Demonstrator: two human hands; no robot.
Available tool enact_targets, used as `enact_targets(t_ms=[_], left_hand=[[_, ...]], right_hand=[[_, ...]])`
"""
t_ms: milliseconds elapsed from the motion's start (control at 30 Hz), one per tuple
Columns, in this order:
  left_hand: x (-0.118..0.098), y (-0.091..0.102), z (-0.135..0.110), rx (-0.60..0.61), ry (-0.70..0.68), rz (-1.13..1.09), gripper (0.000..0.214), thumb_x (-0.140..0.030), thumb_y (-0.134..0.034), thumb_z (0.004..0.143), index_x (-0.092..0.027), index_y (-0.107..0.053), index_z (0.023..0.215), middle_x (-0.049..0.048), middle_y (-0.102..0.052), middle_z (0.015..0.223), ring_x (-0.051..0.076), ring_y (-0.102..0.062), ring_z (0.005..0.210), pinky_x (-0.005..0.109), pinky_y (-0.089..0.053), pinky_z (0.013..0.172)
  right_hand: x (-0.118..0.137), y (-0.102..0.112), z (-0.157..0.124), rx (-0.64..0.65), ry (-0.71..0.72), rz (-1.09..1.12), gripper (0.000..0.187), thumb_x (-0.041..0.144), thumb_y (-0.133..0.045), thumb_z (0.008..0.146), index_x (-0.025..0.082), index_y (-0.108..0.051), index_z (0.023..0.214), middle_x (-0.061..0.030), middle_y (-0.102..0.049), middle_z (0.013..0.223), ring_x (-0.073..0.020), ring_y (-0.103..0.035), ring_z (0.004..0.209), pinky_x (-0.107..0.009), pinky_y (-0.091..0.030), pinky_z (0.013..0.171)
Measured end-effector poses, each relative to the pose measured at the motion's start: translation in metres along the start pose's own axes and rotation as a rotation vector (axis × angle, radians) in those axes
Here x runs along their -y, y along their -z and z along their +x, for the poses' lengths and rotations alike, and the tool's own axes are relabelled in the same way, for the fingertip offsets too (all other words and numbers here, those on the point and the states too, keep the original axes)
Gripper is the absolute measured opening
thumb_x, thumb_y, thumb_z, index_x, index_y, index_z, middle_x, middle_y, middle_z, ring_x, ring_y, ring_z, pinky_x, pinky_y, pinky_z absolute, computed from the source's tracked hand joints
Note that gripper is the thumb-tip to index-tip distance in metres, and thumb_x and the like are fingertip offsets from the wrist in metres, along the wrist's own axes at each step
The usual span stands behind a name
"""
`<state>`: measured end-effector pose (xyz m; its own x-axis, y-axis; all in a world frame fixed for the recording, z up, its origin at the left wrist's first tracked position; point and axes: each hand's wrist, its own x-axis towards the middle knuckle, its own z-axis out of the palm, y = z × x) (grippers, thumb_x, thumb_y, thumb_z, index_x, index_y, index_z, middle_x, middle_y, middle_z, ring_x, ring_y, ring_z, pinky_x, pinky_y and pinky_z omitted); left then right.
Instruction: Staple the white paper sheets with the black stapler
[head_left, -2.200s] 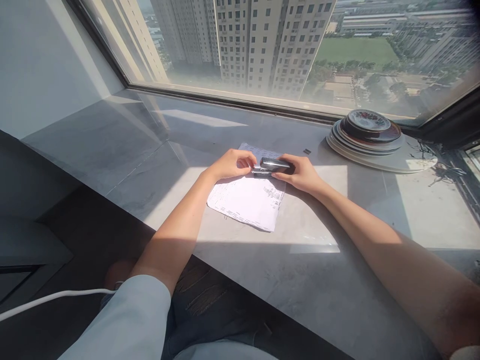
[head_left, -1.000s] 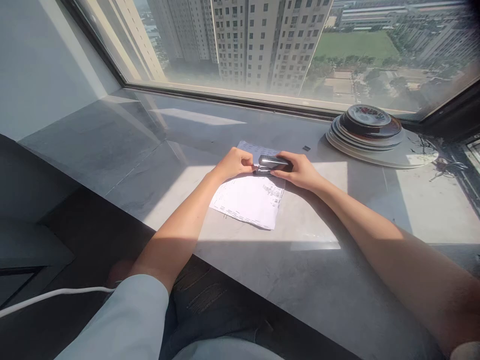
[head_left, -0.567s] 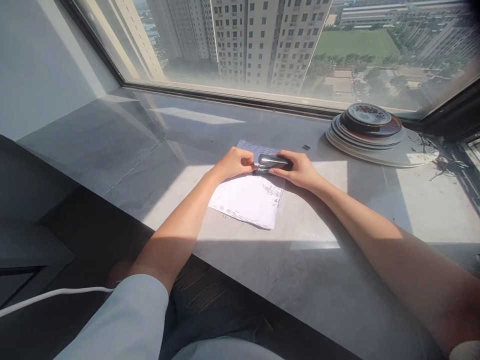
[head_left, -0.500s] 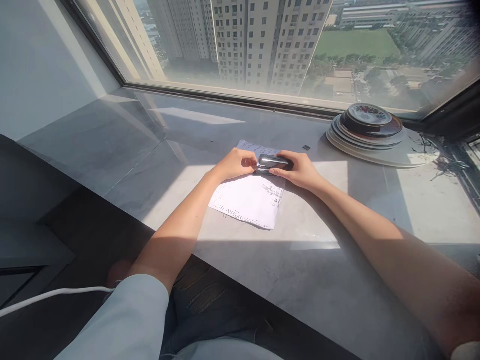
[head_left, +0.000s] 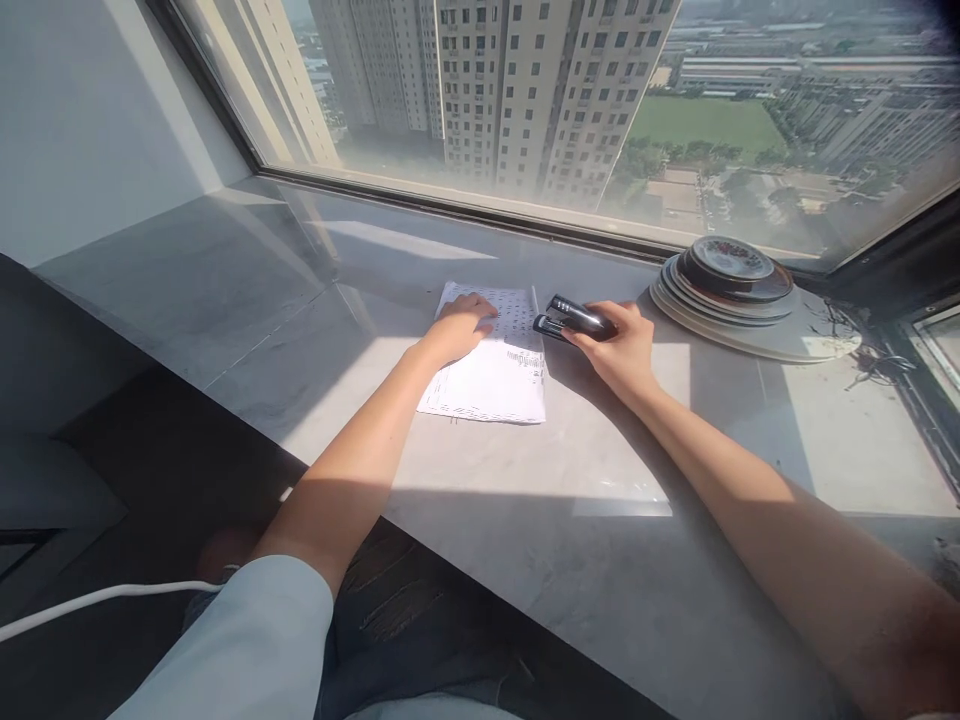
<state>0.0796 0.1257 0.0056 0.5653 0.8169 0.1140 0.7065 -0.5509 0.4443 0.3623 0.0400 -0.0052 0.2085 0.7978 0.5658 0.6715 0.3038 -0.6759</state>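
Observation:
A black stapler (head_left: 574, 318) is gripped in my right hand (head_left: 626, 345), its jaws apart and pointing left toward the paper. Sheets of printed white paper (head_left: 491, 385) lie on the grey stone sill, in sun at the near part and shade at the far part. My left hand (head_left: 461, 330) rests on the left side of the paper with its fingers stretched out over it. The stapler's front end is close to the paper's right edge.
Stacked plates and bowls (head_left: 724, 290) stand to the right by the window frame. Dry twigs or wires (head_left: 874, 350) lie beside them. The grey sill (head_left: 517, 560) runs along the large window, and a white cable (head_left: 105, 597) hangs at lower left.
My right hand has moved the stapler rightward off the paper. My left hand has left the stapler and now lies on the paper, which has turned slightly.

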Motion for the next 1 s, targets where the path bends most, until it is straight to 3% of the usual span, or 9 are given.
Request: enact_targets(t_ms=[100,233,400,467,567,733,833,1000], left_hand=[[-0.008,0.001,-0.003,0.027,-0.055,-0.042,0.042,-0.029,-0.045,0.108,-0.028,-0.069,0.142,0.0044,-0.055,0.161,0.029,-0.051,0.146,0.045,-0.042,0.125],[-0.013,0.002,-0.004,0.153,-0.163,-0.054,0.05,-0.048,-0.047,0.11,-0.031,-0.059,0.155,0.0013,-0.045,0.172,0.027,-0.039,0.159,0.044,-0.031,0.134],[-0.001,0.003,-0.003,0.159,-0.044,0.036,0.055,-0.049,-0.05,0.109,-0.03,-0.055,0.16,0.0016,-0.037,0.176,0.029,-0.028,0.165,0.05,-0.015,0.139],[0.0,0.003,-0.003,0.168,-0.072,0.022,0.051,-0.045,-0.045,0.111,-0.031,-0.056,0.159,0.0009,-0.038,0.176,0.027,-0.029,0.165,0.05,-0.012,0.139],[-0.004,0.002,-0.004,0.18,-0.209,-0.058,0.047,-0.044,-0.045,0.112,-0.031,-0.06,0.155,0.0012,-0.045,0.172,0.026,-0.039,0.16,0.047,-0.017,0.138],[-0.015,0.007,-0.009,0.182,-0.366,-0.233,0.042,-0.038,-0.051,0.111,-0.03,-0.065,0.15,0.0023,-0.058,0.162,0.023,-0.055,0.147,0.04,-0.04,0.127],[-0.018,0.009,-0.011,0.269,-0.431,-0.255,0.043,-0.033,-0.057,0.108,-0.035,-0.066,0.15,-0.0004,-0.054,0.165,0.023,-0.051,0.151,0.04,-0.039,0.129],[-0.017,0.008,-0.012,0.341,-0.39,-0.217,0.047,-0.035,-0.059,0.107,-0.042,-0.063,0.153,-0.0054,-0.041,0.174,0.026,-0.034,0.164,0.047,-0.027,0.136]], right_hand=[[0.0,0.001,0.0,-0.077,-0.019,-0.067,0.032,0.044,-0.079,0.075,0.022,-0.081,0.098,-0.0069,-0.075,0.087,-0.0293,-0.064,0.093,-0.045,-0.055,0.086],[0.0,0.001,0.0,-0.082,-0.068,-0.111,0.029,0.04,-0.077,0.072,0.022,-0.08,0.095,-0.0071,-0.078,0.088,-0.0291,-0.066,0.089,-0.044,-0.055,0.085],[0.0,-0.001,0.001,-0.027,-0.133,-0.041,0.03,0.037,-0.076,0.072,0.021,-0.081,0.096,-0.0073,-0.082,0.098,-0.029,-0.074,0.09,-0.04,-0.056,0.086],[0.0,-0.002,0.0,0.036,-0.091,-0.031,0.029,0.037,-0.076,0.073,0.022,-0.081,0.097,-0.0068,-0.083,0.099,-0.0288,-0.075,0.09,-0.04,-0.056,0.086],[0.001,-0.003,-0.002,0.105,0.015,-0.089,0.029,0.041,-0.076,0.076,0.023,-0.081,0.099,-0.0065,-0.083,0.096,-0.0295,-0.074,0.086,-0.045,-0.055,0.088],[0.006,-0.002,-0.004,0.144,0.158,-0.17,0.029,0.042,-0.072,0.086,0.024,-0.08,0.107,-0.0099,-0.08,0.105,-0.0312,-0.074,0.092,-0.048,-0.052,0.089],[0.006,-0.003,-0.004,0.166,0.175,-0.199,0.032,0.04,-0.068,0.089,0.025,-0.079,0.116,-0.0112,-0.078,0.108,-0.0319,-0.072,0.098,-0.046,-0.05,0.088],[0.001,-0.007,-0.006,0.229,0.189,-0.305,0.039,0.034,-0.059,0.094,0.023,-0.072,0.129,-0.0132,-0.078,0.114,-0.0341,-0.068,0.107,-0.047,-0.044,0.092]])
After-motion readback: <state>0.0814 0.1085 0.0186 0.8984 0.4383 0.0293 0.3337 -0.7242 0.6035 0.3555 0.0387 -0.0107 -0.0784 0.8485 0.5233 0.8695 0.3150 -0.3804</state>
